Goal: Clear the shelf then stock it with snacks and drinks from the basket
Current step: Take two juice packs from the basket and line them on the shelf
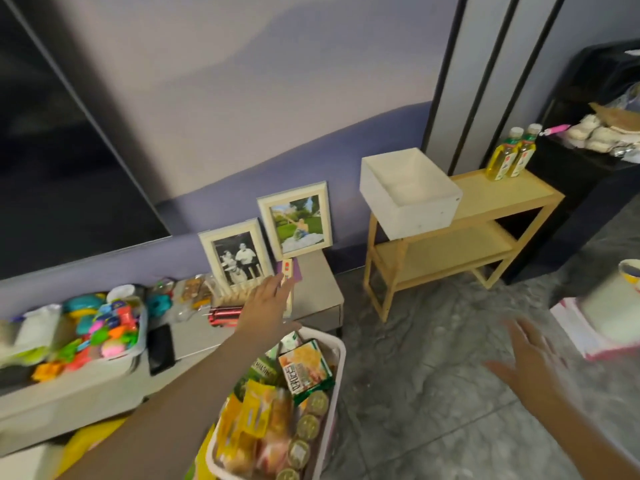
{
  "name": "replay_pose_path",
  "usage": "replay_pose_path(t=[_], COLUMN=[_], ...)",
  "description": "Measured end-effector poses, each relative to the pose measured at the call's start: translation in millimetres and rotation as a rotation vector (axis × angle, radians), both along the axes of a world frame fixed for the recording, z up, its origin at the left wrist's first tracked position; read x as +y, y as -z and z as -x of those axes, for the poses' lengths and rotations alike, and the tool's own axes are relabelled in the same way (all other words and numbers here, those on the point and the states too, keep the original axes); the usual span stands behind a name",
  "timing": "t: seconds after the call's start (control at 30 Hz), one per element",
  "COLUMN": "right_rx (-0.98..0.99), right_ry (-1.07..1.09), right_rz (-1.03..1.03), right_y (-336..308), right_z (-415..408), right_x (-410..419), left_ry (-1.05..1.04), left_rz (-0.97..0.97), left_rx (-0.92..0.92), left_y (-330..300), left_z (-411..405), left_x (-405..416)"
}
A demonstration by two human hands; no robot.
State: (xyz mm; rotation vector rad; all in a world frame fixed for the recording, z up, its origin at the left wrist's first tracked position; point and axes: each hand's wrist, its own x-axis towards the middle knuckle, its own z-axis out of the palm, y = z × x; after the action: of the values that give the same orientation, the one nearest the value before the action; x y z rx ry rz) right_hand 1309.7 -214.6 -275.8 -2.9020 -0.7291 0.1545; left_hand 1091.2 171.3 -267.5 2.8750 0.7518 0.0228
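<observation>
Head view: we see the basket [337,344] of snacks directly beneath the left hand [268,308], grip spread and empty; the right hand [533,356] (also spread, empty) hovers nearer the wooden shelf [502,192], up and right.

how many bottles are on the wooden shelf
2. Both bottles stand side by side at the back right corner of the wooden shelf top: one left, the other right.

Pale yellow wooden shelf [485,197], white box [408,195], yellow-green bottles [509,154], white basket [337,344], grey marbled floor [415,375]
</observation>
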Motion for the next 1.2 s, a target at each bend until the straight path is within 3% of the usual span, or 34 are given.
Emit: replay_pose_path(t=[0.4,0.73,1.2], right_rx=[0.14,0.236,0.303], right_ry=[-0.048,-0.074,-0.31], right_rz=[0.006,0.0,-0.126], right_y=[34,75,172], right_z=[144,216,253], right_x=[33,67,160], left_ry=[-0.112,-0.112,-0.366], left_rz=[0.072,0.095,0.206], left_rx=[0.13,0.185,0.102], left_y=[54,88,216], left_z=[154,202,264], left_x=[-22,-12,-25])
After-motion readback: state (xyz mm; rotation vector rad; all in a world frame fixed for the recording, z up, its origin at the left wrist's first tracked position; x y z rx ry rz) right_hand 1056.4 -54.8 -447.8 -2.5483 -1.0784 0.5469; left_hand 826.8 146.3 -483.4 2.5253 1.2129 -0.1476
